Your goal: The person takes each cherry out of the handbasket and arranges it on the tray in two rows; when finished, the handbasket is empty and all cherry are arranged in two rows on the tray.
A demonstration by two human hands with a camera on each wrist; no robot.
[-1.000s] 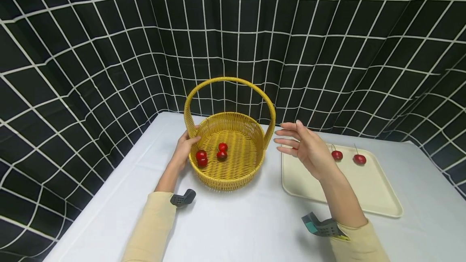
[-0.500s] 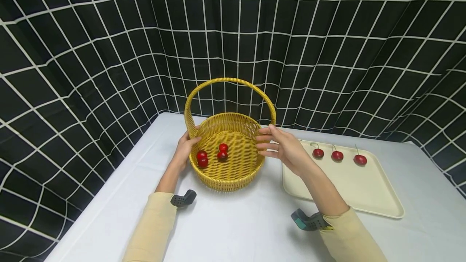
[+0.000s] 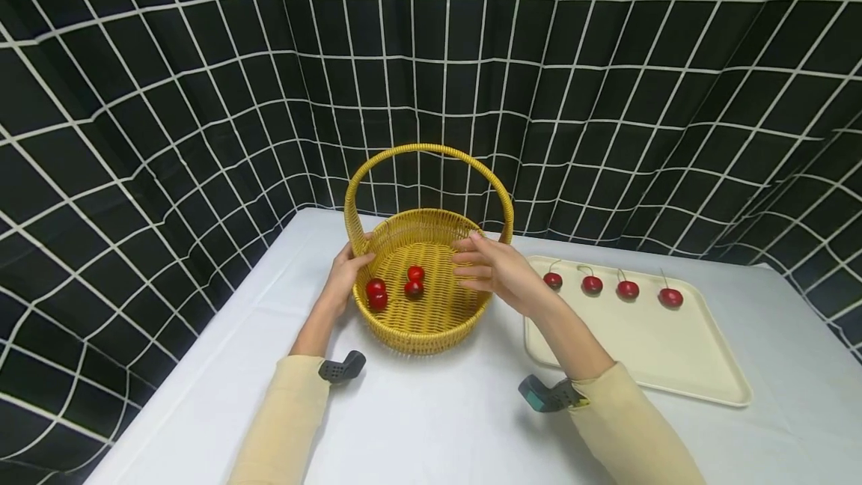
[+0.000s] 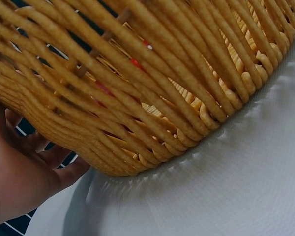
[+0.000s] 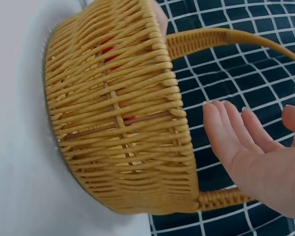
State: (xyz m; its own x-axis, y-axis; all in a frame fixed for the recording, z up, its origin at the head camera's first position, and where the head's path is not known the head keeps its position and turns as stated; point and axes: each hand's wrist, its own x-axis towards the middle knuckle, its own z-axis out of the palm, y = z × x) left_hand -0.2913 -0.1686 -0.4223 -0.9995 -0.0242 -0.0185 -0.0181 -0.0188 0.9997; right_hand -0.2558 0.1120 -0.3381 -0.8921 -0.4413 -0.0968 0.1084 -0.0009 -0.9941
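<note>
The head camera looks forward and down from high up, far enough back to fit the basket [image 3: 417, 340] mid-frame and the tray [image 3: 649, 339] at right. The left wrist camera sits very close — weave fills the top. The right wrist one is close too, but tipped — white table [image 5: 19, 147] runs down the left. All three share the basket.

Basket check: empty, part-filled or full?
Part-filled: in the head view, four red cherries lie inside the basket, toward its left, and much of its woven floor shows bare.
</note>
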